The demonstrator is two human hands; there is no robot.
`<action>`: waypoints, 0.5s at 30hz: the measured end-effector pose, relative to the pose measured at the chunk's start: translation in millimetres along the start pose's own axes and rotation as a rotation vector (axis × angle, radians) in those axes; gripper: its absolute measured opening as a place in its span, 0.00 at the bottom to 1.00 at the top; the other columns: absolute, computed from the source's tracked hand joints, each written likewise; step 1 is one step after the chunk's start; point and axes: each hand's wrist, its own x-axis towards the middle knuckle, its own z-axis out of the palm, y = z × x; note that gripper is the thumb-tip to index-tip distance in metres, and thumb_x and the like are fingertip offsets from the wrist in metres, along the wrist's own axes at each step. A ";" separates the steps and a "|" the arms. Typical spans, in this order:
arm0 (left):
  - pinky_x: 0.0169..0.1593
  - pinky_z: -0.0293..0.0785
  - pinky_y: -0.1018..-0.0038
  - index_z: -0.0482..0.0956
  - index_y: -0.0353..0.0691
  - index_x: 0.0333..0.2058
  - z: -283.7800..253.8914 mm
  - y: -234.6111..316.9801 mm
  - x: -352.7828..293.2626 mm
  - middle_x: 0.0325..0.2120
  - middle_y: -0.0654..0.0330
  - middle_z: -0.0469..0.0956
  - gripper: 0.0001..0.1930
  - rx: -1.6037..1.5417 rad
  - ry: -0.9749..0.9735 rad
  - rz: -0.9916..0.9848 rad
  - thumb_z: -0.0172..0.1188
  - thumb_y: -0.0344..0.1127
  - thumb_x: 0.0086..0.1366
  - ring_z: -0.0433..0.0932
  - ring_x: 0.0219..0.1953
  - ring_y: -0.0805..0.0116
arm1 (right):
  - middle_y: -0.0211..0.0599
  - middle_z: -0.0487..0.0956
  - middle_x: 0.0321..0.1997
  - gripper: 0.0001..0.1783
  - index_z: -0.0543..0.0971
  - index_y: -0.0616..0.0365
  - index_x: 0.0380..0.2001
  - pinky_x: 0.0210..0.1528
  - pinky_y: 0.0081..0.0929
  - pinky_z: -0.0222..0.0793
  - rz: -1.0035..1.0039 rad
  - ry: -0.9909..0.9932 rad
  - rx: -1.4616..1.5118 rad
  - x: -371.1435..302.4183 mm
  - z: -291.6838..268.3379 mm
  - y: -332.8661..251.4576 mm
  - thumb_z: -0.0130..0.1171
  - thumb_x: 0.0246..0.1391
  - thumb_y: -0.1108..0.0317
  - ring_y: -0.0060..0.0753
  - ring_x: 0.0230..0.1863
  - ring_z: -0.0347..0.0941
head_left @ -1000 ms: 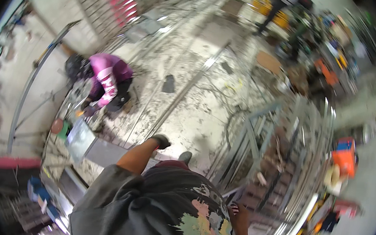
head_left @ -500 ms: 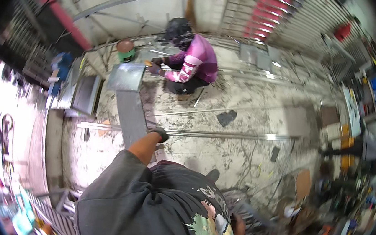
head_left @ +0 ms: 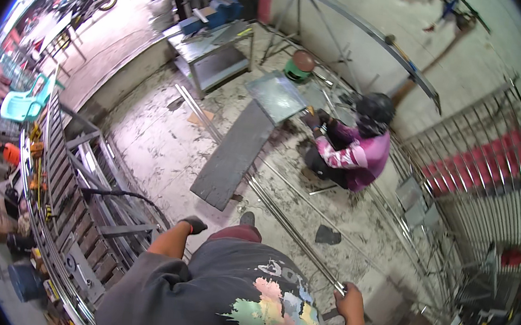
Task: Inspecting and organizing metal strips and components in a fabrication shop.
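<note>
My left hand (head_left: 194,224), in a dark glove, hangs beside my hip with nothing visible in it, its fingers loosely apart. Bare and with fingers bent, my right hand (head_left: 351,301) overlaps the near end of several long metal tubes (head_left: 277,214). Whether it touches them or merely passes above cannot be made out. A long flat grey panel (head_left: 230,153) lies ahead of my feet. Its far end meets a shiny sheet-metal piece (head_left: 277,97). Beside that sheet squats a co-worker (head_left: 354,148) in a pink top and dark head covering, gloved hands at its edge.
Slatted metal frames (head_left: 82,201) crowd my left side, near a turquoise chair (head_left: 27,100). A metal workbench (head_left: 214,56) stands at the far left. Barred grilles (head_left: 482,167) lean along the right wall. One dark flat scrap (head_left: 328,235) lies on the floor.
My view has swung left, so the panel and co-worker appear farther right. My left hand has come back from above the panel and tubes to my side. My right arm has moved outward.
</note>
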 end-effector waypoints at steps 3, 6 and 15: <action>0.58 0.70 0.58 0.80 0.41 0.51 38.4 -0.9 -26.5 0.52 0.48 0.78 0.25 -0.168 -0.012 -0.102 0.42 0.52 0.71 0.76 0.56 0.48 | 0.54 0.81 0.46 0.23 0.77 0.67 0.47 0.51 0.42 0.73 -0.154 -0.021 -0.122 79.1 -17.6 -59.2 0.67 0.51 0.63 0.54 0.48 0.78; 0.56 0.73 0.58 0.77 0.46 0.56 82.4 -21.4 -34.9 0.50 0.48 0.80 0.22 -0.467 0.055 -0.332 0.42 0.46 0.71 0.78 0.53 0.49 | 0.55 0.79 0.49 0.23 0.77 0.65 0.49 0.53 0.41 0.72 -0.360 -0.107 -0.195 134.3 -33.2 -130.3 0.66 0.53 0.63 0.53 0.50 0.77; 0.57 0.72 0.58 0.81 0.41 0.50 169.8 6.7 -65.0 0.49 0.45 0.79 0.19 -0.754 0.388 -0.391 0.46 0.42 0.69 0.78 0.52 0.48 | 0.54 0.78 0.50 0.24 0.75 0.61 0.52 0.54 0.47 0.70 -0.696 -0.389 -0.525 267.2 -60.8 -238.7 0.62 0.56 0.58 0.58 0.52 0.74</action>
